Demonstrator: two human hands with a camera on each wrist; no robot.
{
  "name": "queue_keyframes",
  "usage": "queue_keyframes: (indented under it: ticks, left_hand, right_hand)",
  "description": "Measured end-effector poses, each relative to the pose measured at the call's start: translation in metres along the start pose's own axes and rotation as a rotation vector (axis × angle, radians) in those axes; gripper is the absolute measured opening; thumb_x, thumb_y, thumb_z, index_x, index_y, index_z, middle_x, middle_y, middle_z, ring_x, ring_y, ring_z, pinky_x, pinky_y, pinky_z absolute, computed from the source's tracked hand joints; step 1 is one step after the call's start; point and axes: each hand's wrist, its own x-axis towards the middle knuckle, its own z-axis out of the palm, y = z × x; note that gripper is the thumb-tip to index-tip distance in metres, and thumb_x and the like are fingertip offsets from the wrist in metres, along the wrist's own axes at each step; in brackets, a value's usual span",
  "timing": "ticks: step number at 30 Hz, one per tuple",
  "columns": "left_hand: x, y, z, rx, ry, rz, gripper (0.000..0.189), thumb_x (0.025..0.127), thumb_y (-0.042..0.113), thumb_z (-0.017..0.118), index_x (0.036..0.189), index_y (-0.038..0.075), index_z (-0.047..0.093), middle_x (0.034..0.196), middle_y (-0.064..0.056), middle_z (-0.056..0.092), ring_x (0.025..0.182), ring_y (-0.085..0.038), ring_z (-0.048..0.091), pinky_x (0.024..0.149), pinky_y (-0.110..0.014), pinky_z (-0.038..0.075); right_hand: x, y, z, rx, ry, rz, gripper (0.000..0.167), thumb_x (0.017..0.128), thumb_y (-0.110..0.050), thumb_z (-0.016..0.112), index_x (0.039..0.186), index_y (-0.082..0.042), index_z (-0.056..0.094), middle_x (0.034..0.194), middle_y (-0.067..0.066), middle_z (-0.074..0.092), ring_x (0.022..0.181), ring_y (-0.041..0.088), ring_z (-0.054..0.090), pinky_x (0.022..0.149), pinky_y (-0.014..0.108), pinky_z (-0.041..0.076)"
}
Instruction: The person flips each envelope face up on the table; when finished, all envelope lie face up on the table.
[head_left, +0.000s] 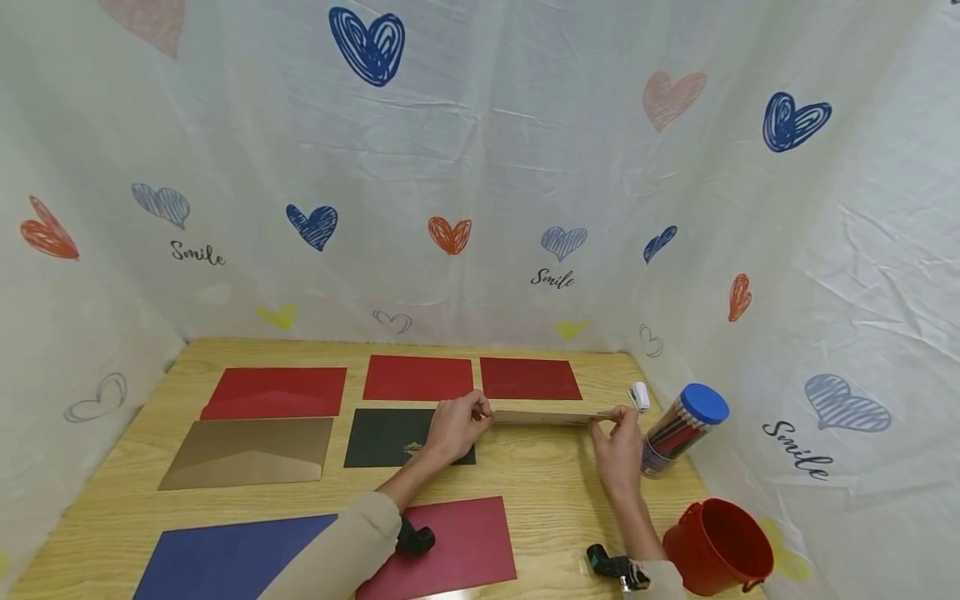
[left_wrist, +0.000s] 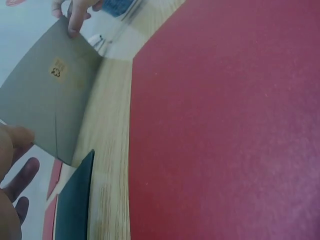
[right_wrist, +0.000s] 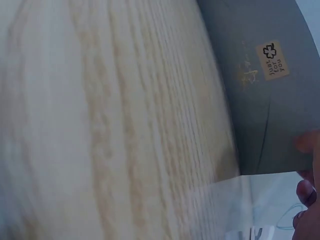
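Brown-grey paper — a thin, slightly bowed rectangular envelope, held up nearly on edge over the light wooden table, to the right of the dark green rectangular envelope and in front of the dark red paper envelope. Pinched at one end by the left hand, at the other end by the right hand; neither end released. Not possible to tell from these views whether touching the table by the lower edge.

For good handling, in my judgement: pinch lightly, keep both ends at equal height, and move both wrists together. Avoid pressing the ends inward — risk of stronger bow, or even a crease. Take care also not to rub the sticker.

On the brown-grey face, a small square tan sticker with clover drawing and the words "just for you". Just beside, a gold print, too unclear for reading. On the dark green envelope, a gold emblem, likewise unreadable. On the white fabric curtain, "Smile" in black script, several times.
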Motion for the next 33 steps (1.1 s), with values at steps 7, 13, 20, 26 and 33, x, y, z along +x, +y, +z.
queue_keyframes:
  ticks: [7,13,20,26,33]
  left_hand:
    - [0.002,0.0,0.005,0.026,0.036,0.038,0.019,0.087,0.008,0.077,0.078,0.02,0.065,0.074,0.008,0.07,0.07,-0.009,0.068,0.061,-0.023,0.051]
    - [0.006,-0.001,0.006,0.03,0.049,0.018,0.018,0.088,0.009,0.075,0.078,0.021,0.066,0.075,0.009,0.07,0.069,-0.007,0.066,0.062,-0.022,0.05]
    - [0.007,-0.004,0.008,0.118,-0.003,0.033,0.01,0.089,0.016,0.077,0.097,0.021,0.078,0.088,0.006,0.076,0.075,-0.012,0.07,0.063,-0.027,0.052]
    - [0.004,-0.006,0.009,0.234,-0.154,-0.001,0.029,0.086,0.021,0.081,0.114,0.024,0.076,0.11,0.003,0.075,0.093,-0.02,0.064,0.083,-0.044,0.045]
    - [0.004,-0.004,0.009,0.309,-0.252,-0.039,0.036,0.084,0.027,0.082,0.119,0.023,0.074,0.12,-0.001,0.071,0.104,-0.024,0.059,0.086,-0.046,0.043]
  right_hand:
    - [-0.001,-0.002,0.002,-0.054,0.032,0.036,0.038,0.089,-0.012,0.076,0.11,-0.005,0.044,0.106,0.02,0.068,0.074,0.028,0.05,0.063,0.039,0.036]
    - [0.004,-0.001,0.004,-0.1,-0.028,0.014,0.035,0.089,-0.013,0.076,0.114,-0.006,0.052,0.117,0.019,0.068,0.087,0.033,0.055,0.072,0.045,0.041]
    - [0.007,0.004,0.007,-0.163,-0.191,0.008,0.052,0.085,-0.012,0.079,0.131,-0.004,0.056,0.124,0.023,0.065,0.114,0.043,0.058,0.092,0.058,0.044]
    - [0.008,0.007,0.006,-0.241,-0.298,-0.01,0.046,0.087,-0.014,0.077,0.13,-0.006,0.061,0.12,0.02,0.067,0.109,0.043,0.059,0.088,0.059,0.043]
    - [0.011,0.008,0.003,-0.317,-0.41,-0.014,0.039,0.09,-0.018,0.074,0.127,-0.007,0.067,0.112,0.016,0.069,0.101,0.04,0.06,0.085,0.056,0.046]
